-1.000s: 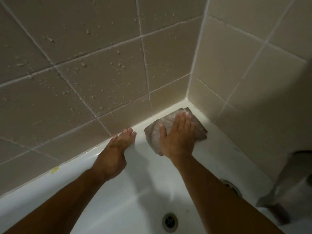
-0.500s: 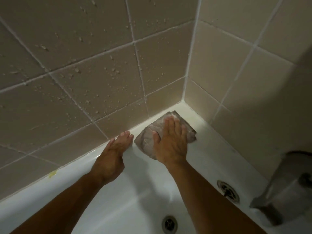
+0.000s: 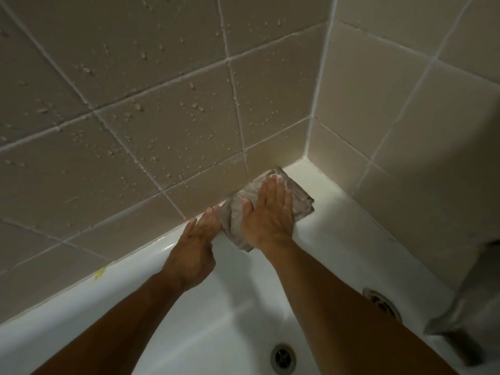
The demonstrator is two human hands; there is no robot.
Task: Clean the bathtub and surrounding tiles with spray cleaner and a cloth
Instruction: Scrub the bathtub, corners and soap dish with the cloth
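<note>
Right hand (image 3: 266, 215) flat with straight fingers held together, pressing the crumpled grey-brown cloth (image 3: 300, 201) onto the far rim of the white glossy bathtub (image 3: 349, 226), a little short of the rim's far right corner; cloth's upper edge touching the lowest row of the beige square wall tiles (image 3: 167, 125). Compared with a second ago, slid leftward along the rim away from the corner, leaving a bare strip of rim between cloth and corner, and now touching or nearly touching the left hand. Left hand (image 3: 197, 239) open, fingers straight and together, resting on the same far rim just left of the cloth, fingertips at the tile joint; unchanged in place from the earlier frames. Water droplets scattered over the back-wall tiles. Small yellow spot (image 3: 99, 273) on the rim's far edge toward the left. Round metal drain (image 3: 281, 357) in the tub floor, round metal overflow fitting (image 3: 380, 301) on the right end wall, blurred metal tap (image 3: 465, 315) at the right edge
</note>
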